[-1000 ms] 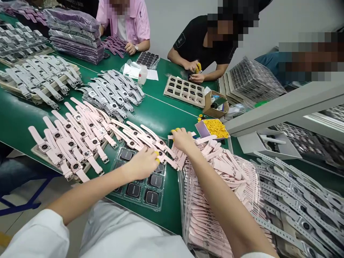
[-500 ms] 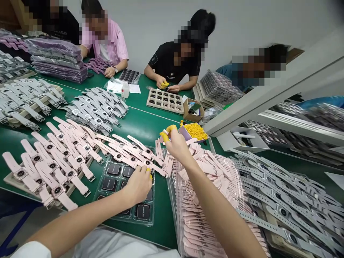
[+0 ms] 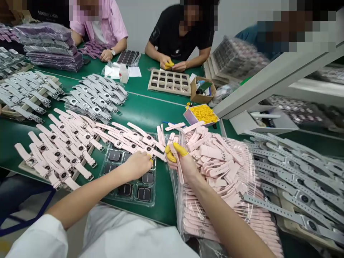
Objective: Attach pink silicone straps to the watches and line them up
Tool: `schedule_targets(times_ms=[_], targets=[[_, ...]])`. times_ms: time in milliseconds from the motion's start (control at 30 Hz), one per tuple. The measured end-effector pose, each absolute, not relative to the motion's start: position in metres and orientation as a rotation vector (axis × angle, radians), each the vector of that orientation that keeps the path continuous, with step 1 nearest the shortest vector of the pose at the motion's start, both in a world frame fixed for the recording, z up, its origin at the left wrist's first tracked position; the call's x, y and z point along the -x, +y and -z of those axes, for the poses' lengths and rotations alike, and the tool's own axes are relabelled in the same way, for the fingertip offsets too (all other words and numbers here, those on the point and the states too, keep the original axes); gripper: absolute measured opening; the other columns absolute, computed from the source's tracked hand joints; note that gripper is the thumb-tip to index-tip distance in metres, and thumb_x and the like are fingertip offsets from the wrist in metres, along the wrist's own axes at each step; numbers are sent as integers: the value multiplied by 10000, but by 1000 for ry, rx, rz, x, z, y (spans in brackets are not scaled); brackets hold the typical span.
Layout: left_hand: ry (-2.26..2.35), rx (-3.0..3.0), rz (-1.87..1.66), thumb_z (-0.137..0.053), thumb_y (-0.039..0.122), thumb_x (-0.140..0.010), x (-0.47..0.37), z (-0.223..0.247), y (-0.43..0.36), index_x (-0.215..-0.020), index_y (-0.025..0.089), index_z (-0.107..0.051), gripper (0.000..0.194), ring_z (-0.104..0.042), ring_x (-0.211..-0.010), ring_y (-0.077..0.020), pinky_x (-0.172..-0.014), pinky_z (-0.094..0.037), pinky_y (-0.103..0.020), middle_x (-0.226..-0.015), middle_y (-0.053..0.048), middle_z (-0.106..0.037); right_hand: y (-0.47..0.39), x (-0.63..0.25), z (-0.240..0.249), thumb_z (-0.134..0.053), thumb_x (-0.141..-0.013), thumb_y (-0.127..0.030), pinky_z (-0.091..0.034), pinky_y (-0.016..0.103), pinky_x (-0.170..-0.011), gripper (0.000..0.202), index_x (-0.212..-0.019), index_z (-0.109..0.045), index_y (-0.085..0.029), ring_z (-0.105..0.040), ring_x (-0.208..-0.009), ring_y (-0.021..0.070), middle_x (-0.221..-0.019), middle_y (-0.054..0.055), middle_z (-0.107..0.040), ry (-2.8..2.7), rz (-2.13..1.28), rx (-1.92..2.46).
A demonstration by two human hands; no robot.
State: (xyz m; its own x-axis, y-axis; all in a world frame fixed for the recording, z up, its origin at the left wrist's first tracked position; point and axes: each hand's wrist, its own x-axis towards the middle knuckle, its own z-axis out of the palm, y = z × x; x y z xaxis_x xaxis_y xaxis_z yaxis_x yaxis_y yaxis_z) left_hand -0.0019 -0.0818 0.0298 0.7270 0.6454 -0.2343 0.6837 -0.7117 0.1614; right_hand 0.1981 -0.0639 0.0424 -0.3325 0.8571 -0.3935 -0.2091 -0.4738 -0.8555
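My right hand (image 3: 186, 165), with yellow covers on the thumb and finger, pinches a pink watch strap (image 3: 179, 167) that hangs down across the palm. It is over the left part of a heap of loose pink straps (image 3: 215, 157) on a clear plastic bag. My left hand (image 3: 138, 165) is closed over a clear plastic tray (image 3: 154, 195) of dark square watch bodies (image 3: 144, 194). Its fingers are curled, and anything in them is hidden. Just beyond it lie several pink-strapped watches (image 3: 133, 146) in a row.
Pink watches (image 3: 57, 154) cover a rack at left, grey ones (image 3: 94, 98) behind. More grey watches (image 3: 303, 197) lie at right. A box of yellow finger covers (image 3: 204, 114) stands ahead, near a white post (image 3: 258, 79). Co-workers sit across the green table (image 3: 145, 118).
My right hand has come down and nearer from beside the yellow box to the strap heap, with a pink strap plainly in its fingers. My left hand stays over the tray. The view has shifted.
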Motion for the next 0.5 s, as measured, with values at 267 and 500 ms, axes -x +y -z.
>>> schedule_targets(times_ms=[267, 500], targets=[[1018, -1734, -734, -545, 225, -958, 12, -63, -46, -1076, 200, -523, 122, -694, -888, -190, -750, -537, -319, -1089, -95, -713, -76, -192, -35, -731, -856, -640, -284, 242, -417, 434, -852, -514, -264, -351, -434, 104, -582, -66, -510, -930, -1783, 1019], [895, -1321, -925, -526, 313, -990, -17, -10, -38, -1255, 191, -486, 294, -675, -834, -164, -658, -525, -280, -1181, -116, -689, -78, -190, -24, -692, -884, -613, -317, 242, -387, 391, -932, -584, -240, -406, -441, 113, -622, -44, -565, -1049, -1818, 1015]])
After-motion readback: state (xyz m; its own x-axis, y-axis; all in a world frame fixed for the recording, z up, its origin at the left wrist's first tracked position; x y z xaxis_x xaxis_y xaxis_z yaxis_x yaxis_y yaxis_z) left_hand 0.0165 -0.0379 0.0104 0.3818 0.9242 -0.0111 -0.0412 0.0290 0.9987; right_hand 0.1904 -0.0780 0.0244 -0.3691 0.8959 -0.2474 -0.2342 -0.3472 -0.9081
